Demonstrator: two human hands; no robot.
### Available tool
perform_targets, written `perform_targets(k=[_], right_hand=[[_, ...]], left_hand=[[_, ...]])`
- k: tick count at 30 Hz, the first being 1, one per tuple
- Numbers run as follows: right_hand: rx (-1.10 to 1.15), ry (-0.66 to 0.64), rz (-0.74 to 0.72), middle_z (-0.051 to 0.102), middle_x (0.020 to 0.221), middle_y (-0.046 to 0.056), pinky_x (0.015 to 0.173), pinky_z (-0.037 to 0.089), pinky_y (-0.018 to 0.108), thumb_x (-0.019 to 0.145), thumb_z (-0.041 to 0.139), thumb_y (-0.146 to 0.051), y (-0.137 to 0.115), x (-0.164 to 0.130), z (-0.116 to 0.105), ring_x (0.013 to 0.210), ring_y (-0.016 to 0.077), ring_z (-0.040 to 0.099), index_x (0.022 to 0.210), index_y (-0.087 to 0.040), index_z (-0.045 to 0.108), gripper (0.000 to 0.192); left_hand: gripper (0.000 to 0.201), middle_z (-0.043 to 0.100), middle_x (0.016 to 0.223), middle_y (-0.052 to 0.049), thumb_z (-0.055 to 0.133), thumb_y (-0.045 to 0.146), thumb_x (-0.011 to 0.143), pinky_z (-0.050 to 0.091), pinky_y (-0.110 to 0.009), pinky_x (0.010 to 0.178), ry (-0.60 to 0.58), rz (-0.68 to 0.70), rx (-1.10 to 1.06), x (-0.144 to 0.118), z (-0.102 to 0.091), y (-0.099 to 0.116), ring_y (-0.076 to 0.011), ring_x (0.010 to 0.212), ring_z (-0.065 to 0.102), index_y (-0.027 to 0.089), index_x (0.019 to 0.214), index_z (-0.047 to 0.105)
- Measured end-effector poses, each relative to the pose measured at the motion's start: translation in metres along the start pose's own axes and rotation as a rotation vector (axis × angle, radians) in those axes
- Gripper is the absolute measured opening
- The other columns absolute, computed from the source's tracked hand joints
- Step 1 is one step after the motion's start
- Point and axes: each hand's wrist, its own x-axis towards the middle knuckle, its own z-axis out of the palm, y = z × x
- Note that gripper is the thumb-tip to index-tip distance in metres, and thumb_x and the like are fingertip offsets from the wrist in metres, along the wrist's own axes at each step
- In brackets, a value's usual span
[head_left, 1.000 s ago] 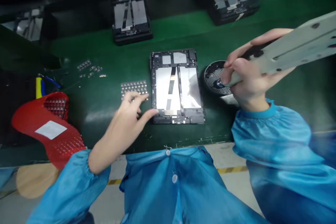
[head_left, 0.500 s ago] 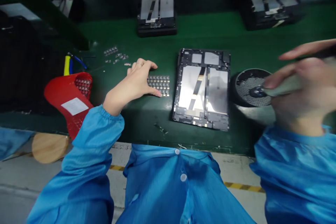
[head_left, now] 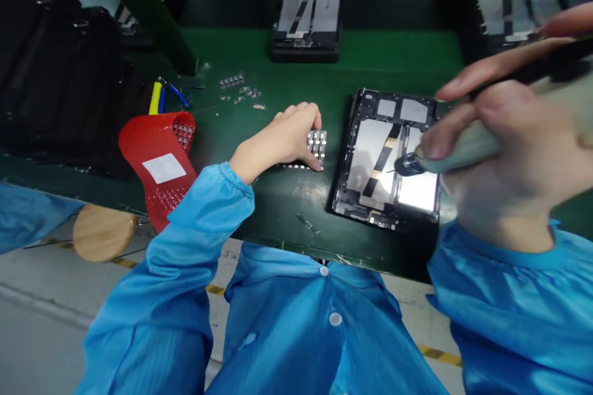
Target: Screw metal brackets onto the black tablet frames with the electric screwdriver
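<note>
My left hand [head_left: 290,134] rests on the green bench, thumb and fingers closed around a small panel of tiny circuit boards [head_left: 317,147]. Much of that panel is hidden under the palm. On its right lies an opened tablet [head_left: 359,157] showing silver battery areas and a dark ribbon cable. My right hand [head_left: 514,136] grips a pale electric screwdriver [head_left: 472,151] with a black nose. Its thin bit points left over the tablet; I cannot tell whether it touches. The hand covers the tablet's right side.
At left stands a red pouch [head_left: 157,133] with small boards inside, near yellow-and-blue cutters [head_left: 157,97]. Loose board pieces [head_left: 231,81] lie further back. More opened tablets [head_left: 308,15] stand along the rear. A green post [head_left: 152,18] rises at left, beside dark stacked cases [head_left: 60,68].
My right hand has brought the screwdriver left, from above the round mesh-topped container to over the tablet. The view has shifted, and that container is now hidden. My left hand still holds the panel.
</note>
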Motion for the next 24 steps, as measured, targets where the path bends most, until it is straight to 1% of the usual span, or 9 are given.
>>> perform_targets(k=[3,6,8,10,13,15,19,22,24], right_hand=[[0.072,-0.176,-0.293,0.065,0.107,0.006,0.043,0.046,0.013,0.091,0.081,-0.014,0.024,0.003,0.021,0.080,0.0148,0.075,0.129,-0.025,0.086,0.040],[0.098,-0.133,-0.357,0.060,0.091,0.007,0.041,0.041,0.008,0.093,0.077,-0.017,0.041,-0.001,0.030,0.074,0.0132,0.072,0.134,-0.019,0.083,0.041],[0.087,-0.100,-0.357,0.064,0.102,0.009,0.040,0.040,0.009,0.093,0.077,-0.019,0.047,-0.003,0.029,0.073,0.0131,0.071,0.134,-0.017,0.082,0.041],[0.080,-0.085,-0.380,0.066,0.112,0.010,0.038,0.038,0.010,0.093,0.079,-0.023,0.050,-0.003,0.023,0.073,0.0136,0.072,0.132,-0.018,0.083,0.040],[0.033,-0.094,-0.376,0.063,0.102,0.008,0.038,0.038,0.011,0.095,0.080,-0.027,0.050,0.001,0.011,0.072,0.0146,0.071,0.131,-0.022,0.084,0.036],[0.005,-0.096,-0.370,0.059,0.094,0.007,0.038,0.039,0.011,0.095,0.081,-0.028,0.048,0.003,0.003,0.071,0.0150,0.070,0.132,-0.024,0.084,0.037],[-0.040,-0.082,-0.325,0.058,0.088,0.007,0.040,0.041,0.011,0.096,0.081,-0.030,0.039,0.001,-0.006,0.075,0.0176,0.072,0.133,-0.026,0.084,0.038],[-0.086,-0.038,-0.305,0.064,0.108,0.008,0.043,0.044,0.011,0.097,0.080,-0.031,0.037,0.000,-0.009,0.077,0.0137,0.072,0.133,-0.027,0.085,0.037],[-0.087,-0.018,-0.322,0.064,0.124,0.008,0.043,0.043,0.011,0.095,0.082,-0.035,0.042,0.001,-0.012,0.076,0.0099,0.070,0.132,-0.027,0.085,0.038]], left_hand=[[0.063,0.079,0.114,-0.004,0.109,0.016,0.080,0.054,-0.037,0.090,0.019,0.016,-0.193,-0.004,-0.009,-0.010,-0.0282,0.108,0.076,0.018,0.129,0.069],[0.023,0.081,0.098,-0.003,0.091,0.016,0.101,0.051,-0.036,0.084,0.024,0.068,-0.297,0.000,-0.011,-0.015,-0.0233,0.095,0.077,0.016,0.119,0.078],[0.007,0.082,0.099,-0.006,0.087,0.011,0.102,0.052,-0.037,0.087,0.020,0.085,-0.265,0.006,-0.007,-0.016,-0.0234,0.095,0.076,0.015,0.107,0.084],[0.010,0.082,0.109,-0.009,0.091,0.008,0.097,0.054,-0.041,0.097,0.044,0.072,-0.176,0.012,-0.001,-0.016,-0.0277,0.108,0.075,0.017,0.101,0.088],[0.011,0.080,0.117,-0.012,0.093,0.010,0.095,0.054,-0.048,0.110,0.087,0.039,-0.087,0.017,0.011,-0.015,-0.0335,0.123,0.071,0.019,0.101,0.091],[0.009,0.079,0.112,-0.013,0.091,0.009,0.097,0.055,-0.048,0.108,0.119,0.039,-0.063,0.013,0.018,-0.013,-0.0336,0.119,0.071,0.018,0.097,0.090],[0.017,0.078,0.111,-0.013,0.082,0.003,0.100,0.056,-0.050,0.101,0.294,0.124,0.010,-0.010,0.026,-0.001,-0.0344,0.114,0.070,0.016,0.090,0.086],[0.017,0.079,0.112,-0.011,0.080,0.002,0.101,0.060,-0.045,0.097,0.367,0.204,-0.193,-0.028,0.032,0.010,-0.0290,0.109,0.073,0.015,0.094,0.086],[0.011,0.082,0.109,-0.008,0.083,0.006,0.101,0.063,-0.037,0.091,0.294,0.191,-0.524,-0.035,0.037,0.016,-0.0224,0.100,0.077,0.016,0.100,0.086]])
